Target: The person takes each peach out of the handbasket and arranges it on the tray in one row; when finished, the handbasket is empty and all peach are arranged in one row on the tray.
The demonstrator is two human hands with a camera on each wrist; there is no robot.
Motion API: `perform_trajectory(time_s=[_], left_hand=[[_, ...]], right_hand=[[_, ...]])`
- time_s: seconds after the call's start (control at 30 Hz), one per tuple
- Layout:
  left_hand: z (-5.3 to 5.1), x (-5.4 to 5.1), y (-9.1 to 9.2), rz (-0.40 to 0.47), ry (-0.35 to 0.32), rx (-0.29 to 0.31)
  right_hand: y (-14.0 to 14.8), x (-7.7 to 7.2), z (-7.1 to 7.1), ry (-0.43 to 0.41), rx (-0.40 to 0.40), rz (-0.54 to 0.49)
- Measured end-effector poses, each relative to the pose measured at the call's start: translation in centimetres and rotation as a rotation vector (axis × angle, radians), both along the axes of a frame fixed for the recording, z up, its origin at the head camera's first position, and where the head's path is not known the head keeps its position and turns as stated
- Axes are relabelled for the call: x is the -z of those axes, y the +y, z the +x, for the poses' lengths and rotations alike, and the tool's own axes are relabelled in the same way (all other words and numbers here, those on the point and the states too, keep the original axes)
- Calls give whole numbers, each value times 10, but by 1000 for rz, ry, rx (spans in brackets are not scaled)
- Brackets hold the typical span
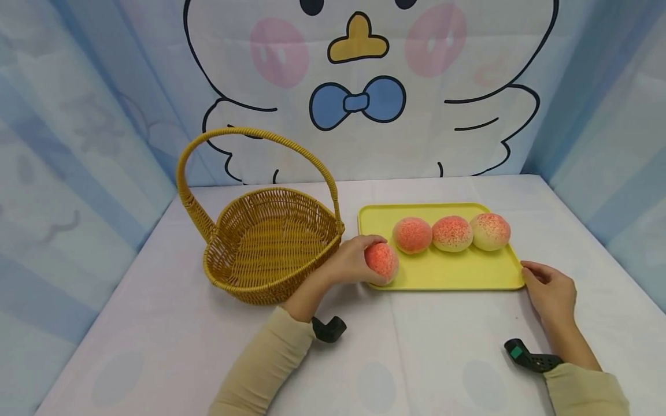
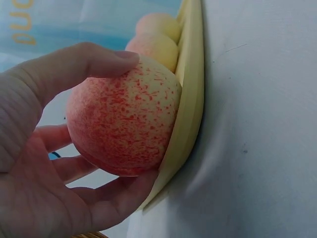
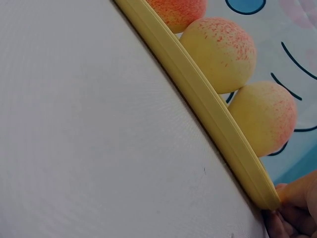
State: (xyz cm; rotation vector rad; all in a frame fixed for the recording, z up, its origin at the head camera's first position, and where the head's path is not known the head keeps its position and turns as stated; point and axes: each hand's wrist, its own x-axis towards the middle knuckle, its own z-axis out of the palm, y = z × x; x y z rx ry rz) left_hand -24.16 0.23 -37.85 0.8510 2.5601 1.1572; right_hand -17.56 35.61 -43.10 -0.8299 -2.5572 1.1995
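Observation:
My left hand [image 1: 352,261] curls its thumb and fingers round a red-speckled peach [image 1: 382,263] at the left end of a yellow tray [image 1: 452,276]. In the left wrist view, this peach [image 2: 124,116] sits right against the tray's rim, thumb on one side and fingers on the other. Three more peaches stand in a row on the tray: a reddish peach [image 1: 413,235], a middle peach [image 1: 452,234] and a paler, yellower peach [image 1: 490,231]. My right hand [image 1: 552,293] pinches the tray's front right corner; some of its fingers are hidden or cut off in the right wrist view.
A woven basket [image 1: 270,286] with a tall arched handle [image 1: 260,134] stands left of the tray, just behind my left forearm. A white cloth [image 1: 406,346] covers the table. A printed curtain [image 1: 359,150] hangs behind, with blue curtains at both sides.

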Motion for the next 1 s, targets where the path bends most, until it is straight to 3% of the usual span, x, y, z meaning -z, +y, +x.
perform_trajectory(time_s=[0.2, 0.6, 1.0], left_hand=[[1, 1, 4, -38, -6, 9], [2, 6, 6, 22, -16, -85], [0, 11, 13, 31, 60, -183]], right_hand=[[-3, -6, 3, 11, -7, -3], [-8, -9, 4, 22, -6, -8], [-7, -9, 4, 32, 0, -5]])
